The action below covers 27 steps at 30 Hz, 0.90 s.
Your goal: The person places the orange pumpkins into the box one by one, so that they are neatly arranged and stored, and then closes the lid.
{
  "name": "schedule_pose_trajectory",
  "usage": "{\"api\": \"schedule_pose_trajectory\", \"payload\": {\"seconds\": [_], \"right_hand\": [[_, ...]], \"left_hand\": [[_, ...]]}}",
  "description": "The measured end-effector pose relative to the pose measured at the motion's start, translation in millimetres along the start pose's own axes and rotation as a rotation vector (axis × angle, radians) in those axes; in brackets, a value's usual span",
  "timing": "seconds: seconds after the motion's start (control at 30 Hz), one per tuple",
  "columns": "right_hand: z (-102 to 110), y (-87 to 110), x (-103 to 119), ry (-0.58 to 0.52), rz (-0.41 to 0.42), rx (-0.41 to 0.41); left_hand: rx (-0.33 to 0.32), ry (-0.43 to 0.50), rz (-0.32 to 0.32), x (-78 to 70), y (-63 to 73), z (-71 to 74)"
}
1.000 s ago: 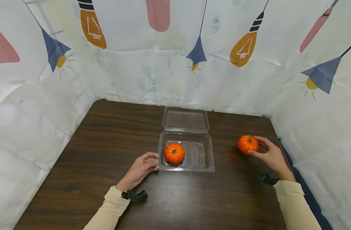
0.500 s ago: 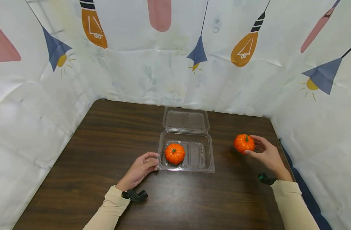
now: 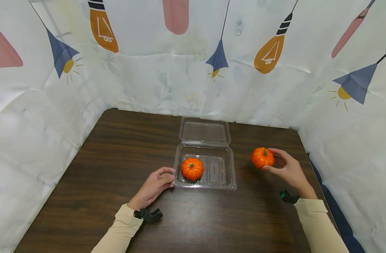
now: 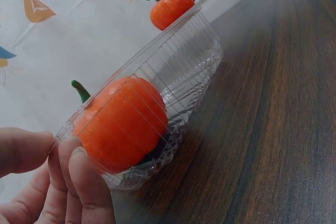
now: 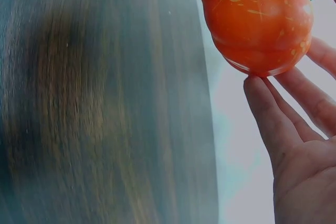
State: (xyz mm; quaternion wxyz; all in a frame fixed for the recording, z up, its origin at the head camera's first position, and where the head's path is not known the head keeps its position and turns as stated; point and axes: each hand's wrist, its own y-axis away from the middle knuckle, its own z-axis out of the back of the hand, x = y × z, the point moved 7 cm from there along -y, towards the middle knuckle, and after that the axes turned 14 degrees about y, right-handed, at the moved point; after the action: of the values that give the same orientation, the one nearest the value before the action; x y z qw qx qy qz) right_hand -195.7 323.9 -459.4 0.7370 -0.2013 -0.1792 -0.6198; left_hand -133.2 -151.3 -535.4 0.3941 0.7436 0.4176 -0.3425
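A clear plastic clamshell container (image 3: 216, 174) lies with its lid folded back, a small orange pumpkin (image 3: 192, 169) in the left part of its base. My left hand (image 3: 155, 184) pinches the container's near left rim between thumb and fingers, as the left wrist view shows up close. Off to the right, my right hand (image 3: 289, 170) holds a second orange pumpkin (image 3: 262, 158) above the table by thumb and fingertips. That pumpkin (image 5: 257, 19) fills the top of the right wrist view, its green stem partly visible at the side.
The dark wood-grain table (image 3: 123, 147) carries the container near its middle. Behind it and at both sides hangs a white cloth (image 3: 142, 80) printed with lamps and bulbs. The transparent lid (image 3: 205, 130) lies flat toward the table's back edge.
My right hand has moved left with its pumpkin, closer to the container. The left hand, the container and the pumpkin inside have stayed in place.
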Motion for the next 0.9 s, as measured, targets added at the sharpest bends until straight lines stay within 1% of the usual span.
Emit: {"api": "schedule_pose_trajectory", "payload": {"seconds": [0.27,0.53,0.9], "right_hand": [[-7.2,-3.2,13.0,-0.003,0.035,0.02],[-12.8,-5.8,31.6,-0.041,0.101,0.03],[-17.3,-9.7,52.8,-0.076,0.15,0.041]], "left_hand": [[-0.021,0.005,0.008,-0.3,0.2,0.3],[-0.017,0.005,0.005,-0.4,0.8,0.0],[-0.022,0.009,0.008,0.9,-0.4,1.0]]}}
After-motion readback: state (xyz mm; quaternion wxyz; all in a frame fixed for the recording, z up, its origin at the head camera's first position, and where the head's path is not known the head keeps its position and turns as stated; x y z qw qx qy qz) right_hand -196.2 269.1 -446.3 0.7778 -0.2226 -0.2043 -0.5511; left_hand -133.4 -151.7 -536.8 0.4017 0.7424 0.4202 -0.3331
